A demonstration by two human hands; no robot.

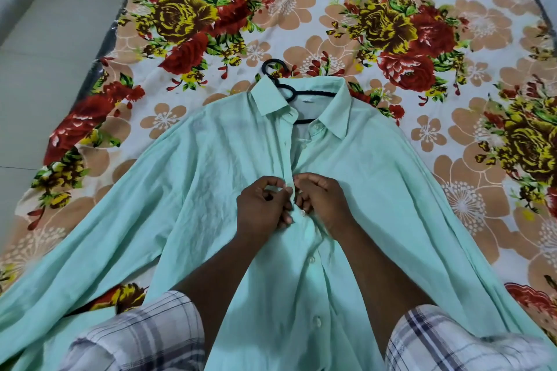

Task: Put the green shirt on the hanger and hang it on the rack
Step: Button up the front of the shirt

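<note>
A pale green shirt [211, 166] lies spread front-up on the bed, its sleeves stretched out to both sides. A black hanger [284, 88] sits inside it, with its hook sticking out of the collar toward the far side. My left hand [262, 208] pinches the left edge of the button placket at chest height. My right hand [322, 199] pinches the right edge of the placket beside it, by a white button. Both hands touch at the middle of the shirt front. No rack is in view.
The shirt rests on a floral bedsheet [391, 24] with red, yellow and peach flowers. A pale tiled floor [51, 54] runs along the bed's left edge. Checked sleeves cover my upper arms at the bottom of the view.
</note>
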